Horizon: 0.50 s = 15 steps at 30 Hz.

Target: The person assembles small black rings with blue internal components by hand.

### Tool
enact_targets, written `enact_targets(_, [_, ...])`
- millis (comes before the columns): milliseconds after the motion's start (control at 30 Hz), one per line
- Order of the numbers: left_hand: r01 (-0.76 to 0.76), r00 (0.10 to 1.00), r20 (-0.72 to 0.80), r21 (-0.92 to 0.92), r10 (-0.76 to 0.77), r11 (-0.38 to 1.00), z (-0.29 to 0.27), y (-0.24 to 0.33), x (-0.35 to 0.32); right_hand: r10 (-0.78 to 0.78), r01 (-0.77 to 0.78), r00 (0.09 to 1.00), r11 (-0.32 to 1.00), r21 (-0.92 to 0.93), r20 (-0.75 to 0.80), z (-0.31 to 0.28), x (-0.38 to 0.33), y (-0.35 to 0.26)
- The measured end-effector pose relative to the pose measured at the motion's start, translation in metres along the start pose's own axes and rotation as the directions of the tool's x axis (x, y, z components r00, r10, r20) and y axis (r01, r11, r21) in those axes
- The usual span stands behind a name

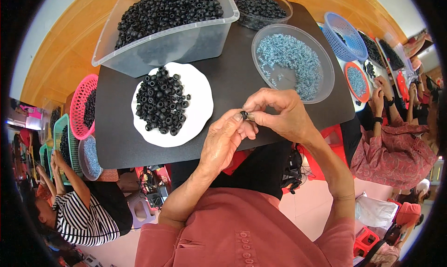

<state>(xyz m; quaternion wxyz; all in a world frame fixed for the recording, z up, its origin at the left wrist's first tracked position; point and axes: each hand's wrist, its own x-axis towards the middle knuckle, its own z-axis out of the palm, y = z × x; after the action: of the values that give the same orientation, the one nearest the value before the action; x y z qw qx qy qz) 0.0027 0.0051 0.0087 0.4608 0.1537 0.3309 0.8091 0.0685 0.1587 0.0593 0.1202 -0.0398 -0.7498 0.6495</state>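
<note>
In front of my body, both hands meet just over the table's near edge. My left hand [224, 139] is closed, its thumb and fingers pinching a small black plastic cap [244, 114]. From the right, my right hand [285, 117] comes to the same cap, thumb and forefinger pinched together against it; whether these fingertips hold a further small part is hidden. A white scalloped plate [198, 87] to the left bears a heap of black caps [160, 99]. Beyond my right hand stands a clear round bowl [328, 76] of small bluish spring-like pieces [291, 57].
A large translucent bin [186, 41] full of black caps and a clear round tub [260, 22] of black parts stand at the dark table's [125, 150] back. Blue [344, 36] and pink [83, 106] baskets flank it. People work at tables on both sides.
</note>
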Motion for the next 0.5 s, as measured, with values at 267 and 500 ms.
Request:
enact_targets(267, [0.018,0.999,0.029,-0.016,-0.018,1.000,-0.0047,-0.0017,-0.0006,0.144,-0.152,0.986,0.983,0.106,0.082,-0.0020,0.0022,0.0012])
enact_targets(500, [-0.002,0.999,0.047,-0.041,0.004,0.999,-0.0042,-0.0009,-0.0002,0.109,-0.109,0.994,0.994,-0.003,0.001,0.0032,0.0028,0.0004])
